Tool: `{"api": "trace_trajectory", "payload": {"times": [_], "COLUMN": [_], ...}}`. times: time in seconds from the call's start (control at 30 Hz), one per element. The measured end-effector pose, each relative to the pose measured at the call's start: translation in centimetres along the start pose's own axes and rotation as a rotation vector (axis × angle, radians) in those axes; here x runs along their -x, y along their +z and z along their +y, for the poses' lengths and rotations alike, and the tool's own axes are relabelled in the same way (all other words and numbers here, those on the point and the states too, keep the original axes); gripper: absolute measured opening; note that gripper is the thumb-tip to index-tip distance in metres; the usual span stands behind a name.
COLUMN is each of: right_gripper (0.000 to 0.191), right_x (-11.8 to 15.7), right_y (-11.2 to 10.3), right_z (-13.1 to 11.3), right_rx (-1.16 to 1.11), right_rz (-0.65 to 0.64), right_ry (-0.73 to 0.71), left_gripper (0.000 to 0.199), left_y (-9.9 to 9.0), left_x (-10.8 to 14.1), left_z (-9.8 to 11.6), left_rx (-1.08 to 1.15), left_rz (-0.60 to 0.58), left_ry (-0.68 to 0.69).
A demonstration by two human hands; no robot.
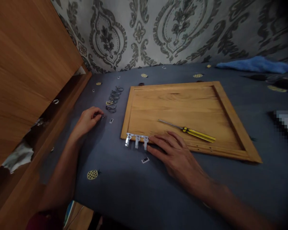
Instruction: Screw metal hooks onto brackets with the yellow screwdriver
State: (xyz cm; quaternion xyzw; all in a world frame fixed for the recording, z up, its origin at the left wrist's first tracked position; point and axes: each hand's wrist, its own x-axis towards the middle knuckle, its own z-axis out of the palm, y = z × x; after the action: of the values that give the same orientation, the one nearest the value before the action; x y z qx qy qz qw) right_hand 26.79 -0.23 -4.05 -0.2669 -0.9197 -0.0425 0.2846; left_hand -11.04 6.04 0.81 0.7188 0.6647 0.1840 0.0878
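A silver hook rail (137, 137) with three hooks lies along the near edge of a framed wooden panel (172, 102), at its left corner. My right hand (176, 156) holds the rail's right end between thumb and index finger, while its other fingers rest stretched over the panel. My left hand (87, 120) is left of the panel, just above the cloth, with its fingertips pinched on something small and shiny that I cannot make out. On the panel beyond my right hand lies a yellow-and-black screwdriver (198, 134).
Several metal rings with clips (114, 99) lie in a row left of the panel. The grey cloth (120, 188) has pineapple prints. A blue cloth (256, 65) lies at the back right, before a patterned curtain (144, 35). Wooden furniture (31, 57) borders the left side.
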Motion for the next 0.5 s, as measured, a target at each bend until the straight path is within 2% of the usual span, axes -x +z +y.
{"api": "trace_trajectory", "payload": {"times": [0.5], "right_gripper": [0.049], "right_x": [0.06], "right_y": [0.43], "right_z": [-0.1], "right_rx": [-0.019], "right_rz": [0.033], "right_ry": [0.012], "left_gripper": [0.019], "left_y": [0.98], "left_x": [0.19], "left_z": [-0.26], "left_rx": [-0.156], "left_rz": [-0.03], "left_ry": [-0.012]}}
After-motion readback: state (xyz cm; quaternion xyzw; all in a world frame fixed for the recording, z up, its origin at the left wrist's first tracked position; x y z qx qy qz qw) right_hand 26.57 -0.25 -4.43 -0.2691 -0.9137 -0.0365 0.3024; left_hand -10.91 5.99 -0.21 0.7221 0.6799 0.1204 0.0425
